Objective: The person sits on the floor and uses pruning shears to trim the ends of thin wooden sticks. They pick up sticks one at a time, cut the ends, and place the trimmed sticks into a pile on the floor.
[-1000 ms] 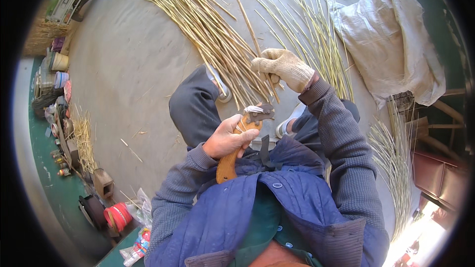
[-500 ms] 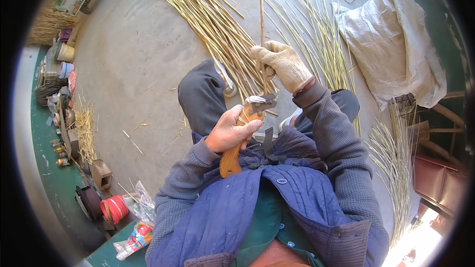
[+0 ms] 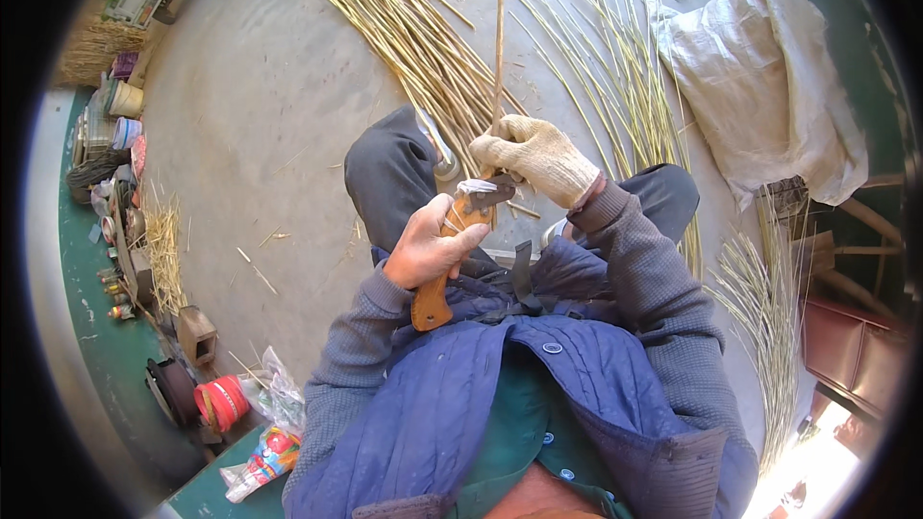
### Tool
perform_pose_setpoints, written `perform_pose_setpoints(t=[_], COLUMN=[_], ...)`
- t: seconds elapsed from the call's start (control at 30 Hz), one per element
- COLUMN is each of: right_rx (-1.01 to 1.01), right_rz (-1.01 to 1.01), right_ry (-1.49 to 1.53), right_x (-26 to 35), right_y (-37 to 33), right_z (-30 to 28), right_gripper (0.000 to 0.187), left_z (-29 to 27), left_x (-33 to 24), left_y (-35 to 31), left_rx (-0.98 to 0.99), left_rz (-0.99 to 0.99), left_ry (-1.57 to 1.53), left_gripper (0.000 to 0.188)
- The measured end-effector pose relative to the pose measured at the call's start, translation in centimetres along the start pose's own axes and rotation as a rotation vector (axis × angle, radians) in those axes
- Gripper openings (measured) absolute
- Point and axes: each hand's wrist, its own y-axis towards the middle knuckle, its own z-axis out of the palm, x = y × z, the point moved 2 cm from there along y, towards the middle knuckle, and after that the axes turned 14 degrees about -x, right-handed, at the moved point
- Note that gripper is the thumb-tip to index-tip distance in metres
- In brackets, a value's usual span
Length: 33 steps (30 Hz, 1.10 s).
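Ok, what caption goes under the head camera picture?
Bare left hand grips wooden-handled tool; gloved right hand holds a stalk.

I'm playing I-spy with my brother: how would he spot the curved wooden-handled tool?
Find the blue quilted vest at the bottom centre. Just above it, the bare left hand grips the tool. Unlike the thin stalks beyond, its handle is thick, curved and orange-brown.

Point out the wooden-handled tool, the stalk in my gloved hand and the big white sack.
Wooden-handled tool [image 3: 465, 214], head view: upper part of its wooden handle.
Stalk [image 3: 499, 37], head view: middle of its visible length.
White sack [image 3: 764, 86], head view: middle of its crumpled surface.
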Motion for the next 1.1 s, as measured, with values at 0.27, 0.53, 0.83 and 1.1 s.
perform_pose_setpoints(t=[0.27,0.53,0.83,1.1], right_rx=[-0.092,0.003,-0.381,-0.227], right_rz=[-0.028,0.047,-0.223,0.110], right_ry=[-0.031,-0.009,0.045,0.150], right_x=[0.3,-1.6,-4.1,-4.3], right_y=[3.5,-1.7,-2.4,-5.1], right_z=[-0.1,2.0,-0.9,0.1], right_gripper=[0.036,0.029,0.041,0.037], left_z=[-0.4,-0.9,-0.9,3.6], left_x=[0.8,0.4,-0.9,-1.1], left_y=[-1.1,-0.8,1.1,5.8], left_rx=[-0.041,0.029,-0.012,0.043], left_rz=[-0.045,-0.107,0.020,0.063], left_ry=[0.055,-0.058,-0.096,-0.317], left_gripper=[0.027,0.030,0.029,0.028])
